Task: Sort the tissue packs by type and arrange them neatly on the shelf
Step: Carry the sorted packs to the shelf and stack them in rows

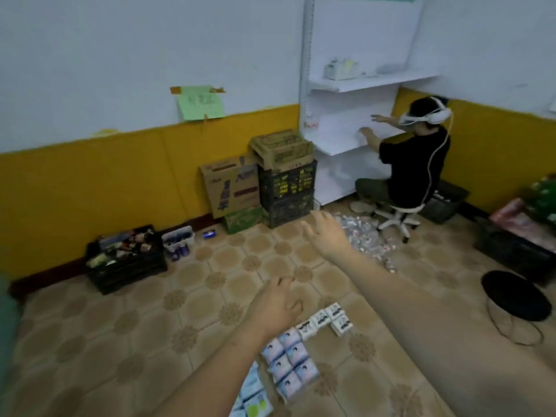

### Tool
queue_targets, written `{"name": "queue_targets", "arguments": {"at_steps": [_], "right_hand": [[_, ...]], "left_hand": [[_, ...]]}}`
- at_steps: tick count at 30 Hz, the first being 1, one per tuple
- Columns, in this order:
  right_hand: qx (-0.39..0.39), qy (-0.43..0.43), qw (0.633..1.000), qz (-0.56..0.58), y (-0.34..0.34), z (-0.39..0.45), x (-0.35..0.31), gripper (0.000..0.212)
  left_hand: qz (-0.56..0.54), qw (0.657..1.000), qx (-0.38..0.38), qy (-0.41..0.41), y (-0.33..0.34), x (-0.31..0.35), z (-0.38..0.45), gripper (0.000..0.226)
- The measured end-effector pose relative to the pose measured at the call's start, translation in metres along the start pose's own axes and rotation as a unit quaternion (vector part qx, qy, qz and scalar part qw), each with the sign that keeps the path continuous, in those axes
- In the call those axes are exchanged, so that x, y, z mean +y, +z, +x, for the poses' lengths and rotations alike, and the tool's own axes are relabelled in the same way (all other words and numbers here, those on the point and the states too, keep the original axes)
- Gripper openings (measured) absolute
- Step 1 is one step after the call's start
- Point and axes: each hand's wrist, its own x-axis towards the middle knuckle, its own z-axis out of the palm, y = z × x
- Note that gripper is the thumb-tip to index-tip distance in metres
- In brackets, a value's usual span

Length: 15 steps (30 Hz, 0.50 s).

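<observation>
Tissue packs lie on the tiled floor below my arms in rows by type: white packs with dark print [329, 320], pale blue and pink packs [290, 364], and light blue packs with green [252, 395] at the bottom edge. My left hand [278, 302] hovers above the packs with loosely curled fingers, holding nothing. My right hand [326, 233] reaches forward in the air, fingers spread, holding nothing. The white shelf [355, 85] stands against the far wall.
A seated person [412, 164] wearing a headset works at the white shelf on a white stool. A heap of small packs [365, 236] lies beside them. Black crates [287, 194] and cardboard boxes [230, 188] line the wall. A dark round bin [514, 299] lies at right.
</observation>
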Motion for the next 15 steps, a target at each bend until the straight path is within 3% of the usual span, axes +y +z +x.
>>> {"name": "queue_targets", "arguments": {"at_steps": [7, 11, 15], "right_hand": [[0.011, 0.191, 0.980, -0.044, -0.023, -0.033, 0.118, 0.062], [-0.005, 0.230, 0.971, -0.062, -0.018, -0.029, 0.165, 0.064], [-0.068, 0.238, 0.963, -0.105, -0.007, -0.011, 0.216, 0.067]], "left_hand": [[0.051, 0.989, -0.105, 0.091, 0.038, 0.031, 0.083, 0.061], [0.041, 0.985, -0.139, 0.089, 0.068, 0.034, 0.130, 0.057], [0.050, 0.978, -0.193, 0.062, 0.105, 0.032, 0.164, 0.063]]}}
